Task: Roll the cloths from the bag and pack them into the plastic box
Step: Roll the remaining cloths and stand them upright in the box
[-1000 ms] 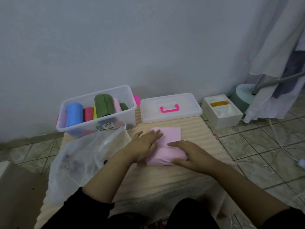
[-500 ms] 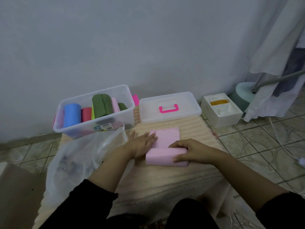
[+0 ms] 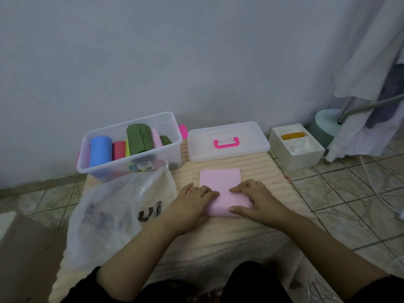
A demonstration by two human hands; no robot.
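A pink cloth [image 3: 220, 179] lies on the beige mat, its near end rolled up into a thick roll. My left hand [image 3: 194, 201] grips the roll's left end. Over the right end lies my right hand [image 3: 256, 200], thumb under the front and fingers on top. The far part of the cloth is still flat. A clear plastic box [image 3: 131, 166] stands at the back left with blue, red, green and pink rolls upright inside. To the left of my hands lies a translucent plastic bag [image 3: 113, 206], with dark shapes dimly visible inside.
The box's lid [image 3: 251, 138] with a pink handle lies behind the cloth. A white carton [image 3: 301, 158] stands on the tiled floor to the right, near a fan base [image 3: 328, 121] and hanging fabric. A cardboard box [image 3: 24, 254] sits at the near left. The wall is close behind.
The near end of the flat pink cloth has been rolled up away from me. Both hands have moved onto the roll's ends, and the roll has grown thicker.
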